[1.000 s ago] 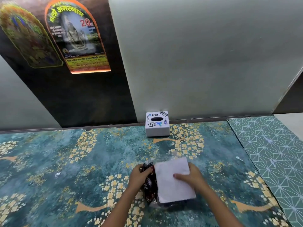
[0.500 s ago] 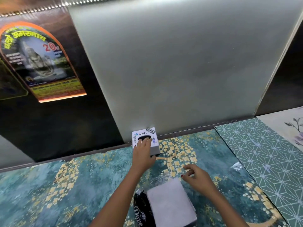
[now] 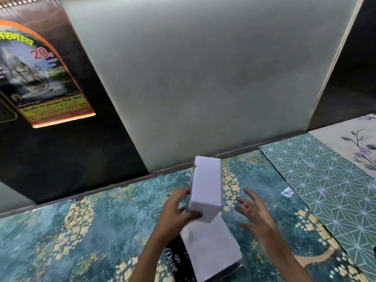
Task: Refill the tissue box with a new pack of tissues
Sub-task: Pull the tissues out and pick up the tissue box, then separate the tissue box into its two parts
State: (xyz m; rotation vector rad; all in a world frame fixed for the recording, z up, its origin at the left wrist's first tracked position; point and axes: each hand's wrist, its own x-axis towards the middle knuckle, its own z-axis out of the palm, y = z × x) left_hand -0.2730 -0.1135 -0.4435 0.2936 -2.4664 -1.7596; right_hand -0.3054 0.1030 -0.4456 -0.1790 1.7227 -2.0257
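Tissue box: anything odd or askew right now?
Yes. The tissue box is off the table, tipped with a plain face toward the camera, held by the left hand above the tissue stack. The right hand is open, apart. No damage visible.

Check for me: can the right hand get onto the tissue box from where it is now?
Probably yes. The right hand hovers open just beside the tissue box, which the left hand holds up above the tissue stack. Nothing shows in the gap between them.
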